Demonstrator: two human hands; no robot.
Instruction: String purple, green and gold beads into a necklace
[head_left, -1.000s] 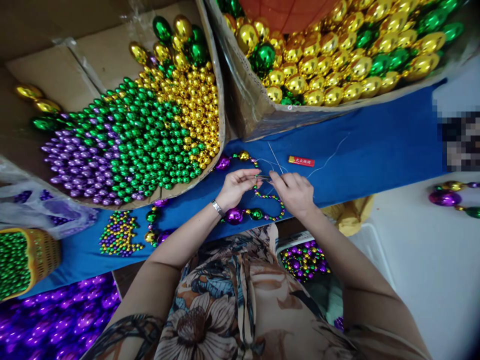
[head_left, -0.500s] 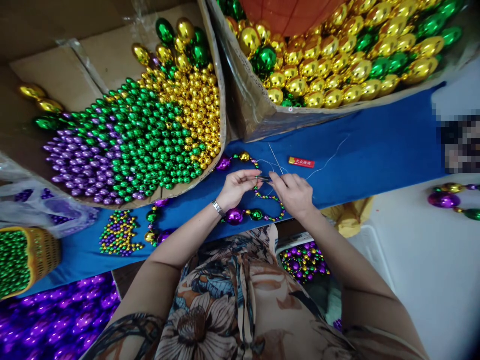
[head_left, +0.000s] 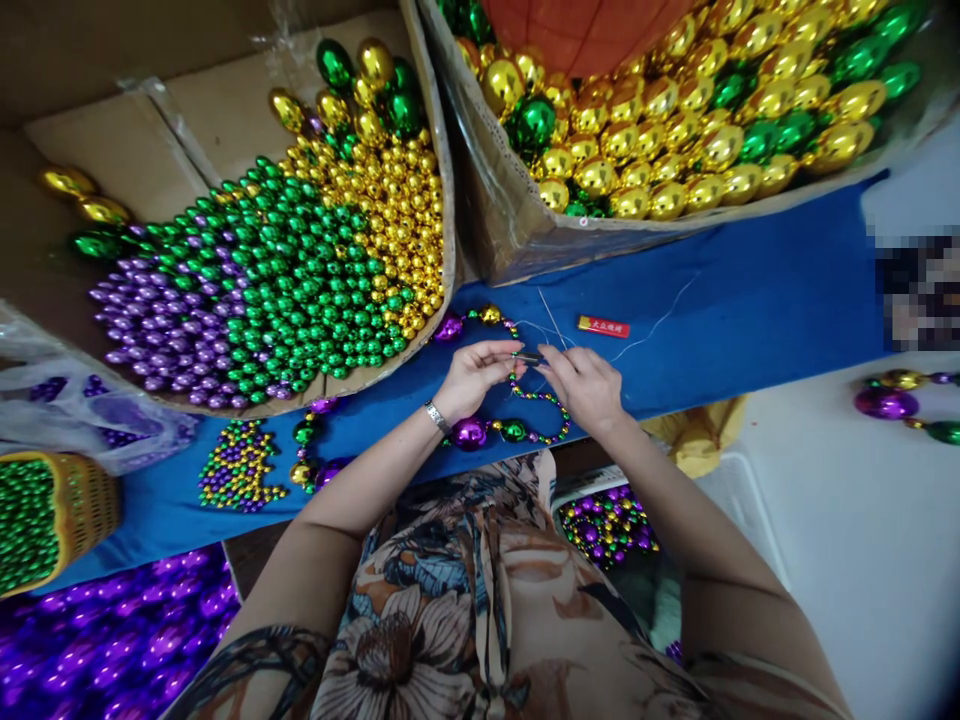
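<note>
A strand of purple, green and gold beads (head_left: 470, 433) loops on the blue cloth below and between my hands. My left hand (head_left: 477, 375), with a metal band at the wrist, pinches the strand's upper part between thumb and fingertips. My right hand (head_left: 583, 382) is closed on a slim dark metal tool (head_left: 529, 358), whose tip reaches the left fingertips; its exact kind is too small to tell. Just beyond lies a thin needle (head_left: 551, 314), with pale thread (head_left: 660, 318) trailing right over the cloth. Near the right hand is a red lighter (head_left: 604, 327).
Two cardboard boxes stand behind: one of small beads (head_left: 307, 270), one of larger gold and green beads (head_left: 667, 130). Loose small beads (head_left: 238, 466) lie left on the blue cloth (head_left: 780, 290), near a yellow basket (head_left: 88, 510). Purple beads (head_left: 112, 640) fill the lower left.
My right hand has shifted very slightly, with its fingers still at the dark tool. The left hand keeps its pinch, and the strand lies as before.
</note>
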